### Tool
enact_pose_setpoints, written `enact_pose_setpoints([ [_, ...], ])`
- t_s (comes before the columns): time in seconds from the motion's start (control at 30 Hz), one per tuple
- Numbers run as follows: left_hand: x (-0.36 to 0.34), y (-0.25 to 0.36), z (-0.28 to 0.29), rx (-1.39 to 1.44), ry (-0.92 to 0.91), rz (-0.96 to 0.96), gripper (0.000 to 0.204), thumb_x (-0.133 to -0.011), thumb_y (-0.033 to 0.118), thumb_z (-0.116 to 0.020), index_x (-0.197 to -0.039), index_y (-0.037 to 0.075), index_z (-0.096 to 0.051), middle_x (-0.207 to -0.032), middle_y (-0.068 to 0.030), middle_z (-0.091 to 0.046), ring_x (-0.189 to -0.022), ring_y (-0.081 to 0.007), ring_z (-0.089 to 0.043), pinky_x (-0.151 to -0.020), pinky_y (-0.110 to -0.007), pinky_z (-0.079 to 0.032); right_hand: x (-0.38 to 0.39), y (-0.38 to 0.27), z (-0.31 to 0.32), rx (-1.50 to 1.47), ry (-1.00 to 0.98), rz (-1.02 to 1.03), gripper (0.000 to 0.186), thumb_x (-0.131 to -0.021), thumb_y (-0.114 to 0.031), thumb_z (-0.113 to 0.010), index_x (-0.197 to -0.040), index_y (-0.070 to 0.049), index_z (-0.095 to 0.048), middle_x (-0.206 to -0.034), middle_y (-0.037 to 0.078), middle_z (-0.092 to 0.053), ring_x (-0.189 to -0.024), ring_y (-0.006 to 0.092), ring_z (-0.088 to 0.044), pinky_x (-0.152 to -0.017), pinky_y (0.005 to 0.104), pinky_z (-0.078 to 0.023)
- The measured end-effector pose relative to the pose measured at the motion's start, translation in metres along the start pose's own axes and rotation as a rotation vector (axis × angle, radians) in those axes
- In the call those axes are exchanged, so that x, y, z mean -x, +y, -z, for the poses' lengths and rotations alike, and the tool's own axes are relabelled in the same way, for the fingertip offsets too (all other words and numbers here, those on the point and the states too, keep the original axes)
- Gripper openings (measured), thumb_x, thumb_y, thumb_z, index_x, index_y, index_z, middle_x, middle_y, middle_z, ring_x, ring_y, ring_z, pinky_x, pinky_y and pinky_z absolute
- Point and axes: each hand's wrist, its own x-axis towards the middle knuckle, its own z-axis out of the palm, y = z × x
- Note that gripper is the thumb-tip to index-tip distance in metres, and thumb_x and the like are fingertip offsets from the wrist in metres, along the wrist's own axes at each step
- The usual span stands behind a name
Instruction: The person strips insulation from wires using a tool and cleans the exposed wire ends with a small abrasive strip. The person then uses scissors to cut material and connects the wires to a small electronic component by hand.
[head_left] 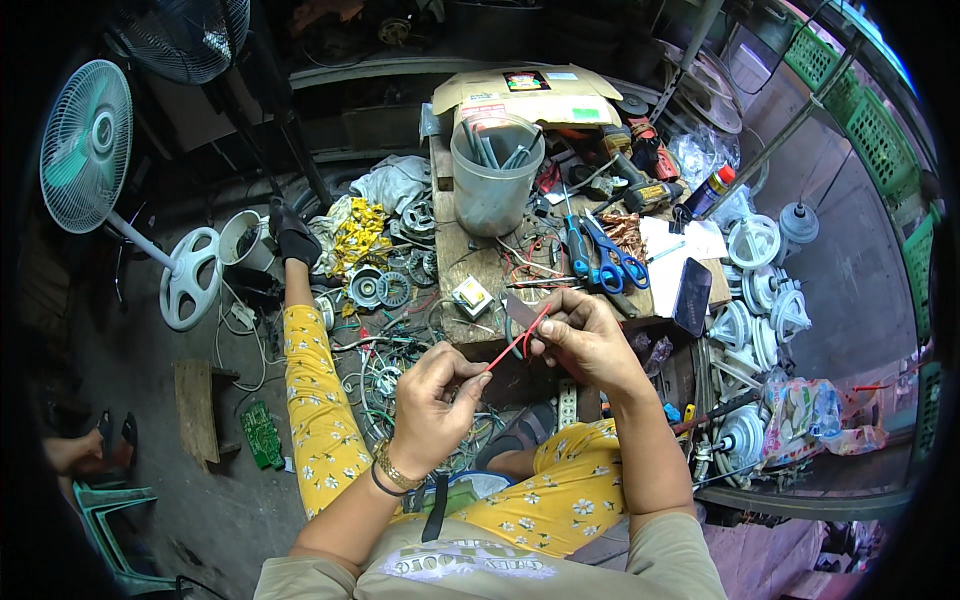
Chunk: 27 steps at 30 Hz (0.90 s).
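Both hands, left hand (432, 400) and right hand (580, 335), pinch the red wire (515, 345) in their fingers; pulled too hard, it could slip free.

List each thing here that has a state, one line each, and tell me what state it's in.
Left hand: closed, pinching the red wire.
Right hand: closed on the wire's other end.
Red wire: held taut between both hands.
Blue scissors: lying flat, blades shut.
Grey bucket: upright, rods inside.
Spray can: capped, tilted.
White fan: blades visible, apparently still.

Grey bucket (495, 180), blue scissors (612, 255), standing fan (88, 145) nearby.
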Motion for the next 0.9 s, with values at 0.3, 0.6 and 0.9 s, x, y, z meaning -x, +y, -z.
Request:
enact_pose_setpoints([
  [0.3, 0.012, -0.017, 0.017, 0.117, 0.067, 0.122, 0.009, -0.076, -0.003, -0.067, -0.075, -0.001, -0.058, -0.067, -0.0018, -0.05, -0.056, -0.0066, -0.042, -0.049, -0.022, -0.032, 0.006, -0.025, 0.076, -0.086, 0.367, 0.317, 0.022, -0.09, -0.017, -0.061, -0.105, -0.003, -0.054, -0.072, 0.003, -0.058, -0.062, 0.0088, -0.054, -0.053, 0.0205, -0.045],
  [0.6, 0.003, -0.015, -0.003, 0.29, 0.128, 0.11, 0.011, -0.08, -0.001, -0.066, -0.078, -0.002, -0.055, -0.071, -0.0029, -0.048, -0.063, -0.0091, -0.044, -0.055, -0.023, -0.036, 0.004, -0.014, 0.015, 0.057, 0.148, 0.143, 0.04, -0.083, -0.025, -0.071, -0.111, 0.0, -0.057, -0.07, -0.005, -0.049, -0.053, 0.002, -0.04, -0.048, 0.0178, -0.033],
  [0.9, 0.002, -0.008, -0.001, 0.291, -0.137, 0.184, 0.013, -0.082, 0.008, -0.064, -0.09, -0.001, -0.059, -0.083, -0.0069, -0.061, -0.077, -0.0119, -0.059, -0.065, -0.024, -0.045, 0.003, -0.011, 0.001, 0.269, 0.138, 0.091, 0.014, -0.082, -0.012, -0.07, -0.087, -0.001, -0.063, -0.076, -0.001, -0.059, -0.071, 0.0058, -0.049, -0.064, 0.0234, -0.04],
])
